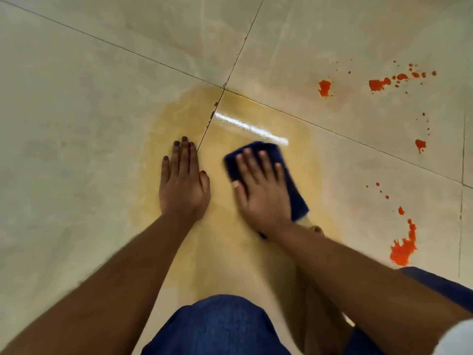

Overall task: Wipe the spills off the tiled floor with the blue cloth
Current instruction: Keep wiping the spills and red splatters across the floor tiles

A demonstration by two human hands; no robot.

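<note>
A dark blue folded cloth (pixel 294 190) lies on the beige tiled floor (pixel 76 124), inside a wide yellowish wet smear (pixel 179 119) that spans a grout crossing. My right hand (pixel 261 190) presses flat on the cloth with straight fingers. My left hand (pixel 183 180) rests flat on the floor beside it, on the smear's left part, holding nothing. Orange-red splatters sit to the right: one blob (pixel 325 87), a string of spots (pixel 399 79) farther right, a small spot (pixel 420 144) and a larger splash (pixel 403 248) at the lower right.
My blue-trousered knee (pixel 220 326) fills the bottom centre, with a bare foot (pixel 316 229) showing behind my right wrist. Dark grout lines cross the floor diagonally. A bright light reflection (pixel 250 128) lies on the wet patch above the cloth.
</note>
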